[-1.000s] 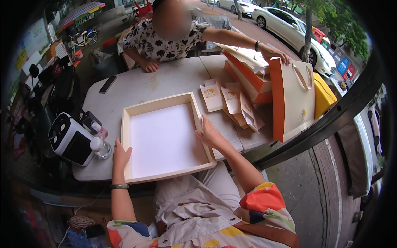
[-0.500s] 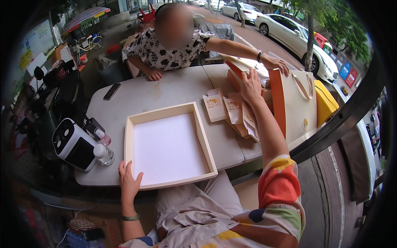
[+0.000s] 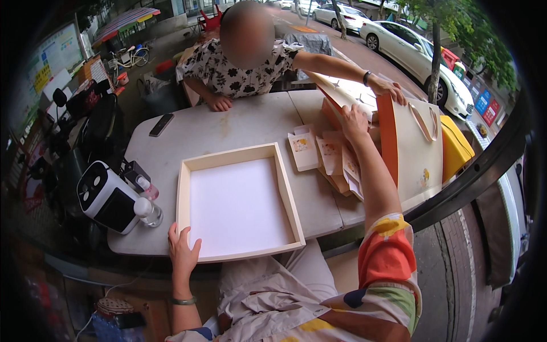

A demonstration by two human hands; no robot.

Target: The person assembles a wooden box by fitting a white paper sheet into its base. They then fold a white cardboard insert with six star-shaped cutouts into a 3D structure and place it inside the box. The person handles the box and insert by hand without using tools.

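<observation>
Two hands worked apart. The left hand [image 3: 182, 251] lay flat, fingers spread and gripping nothing, on the near-left corner of the shallow cream tray [image 3: 237, 202] on the table [image 3: 245, 122], probably steadying it. The right hand [image 3: 353, 121] reached across the flat cartons [image 3: 325, 157] to the orange boxes [image 3: 333, 105]; its grip could not be made out.

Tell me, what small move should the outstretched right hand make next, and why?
Probably close the fingers on the orange folded box: the right hand already rests at the orange boxes beside the paper bag, while the left hand steadies the shallow tray.
</observation>
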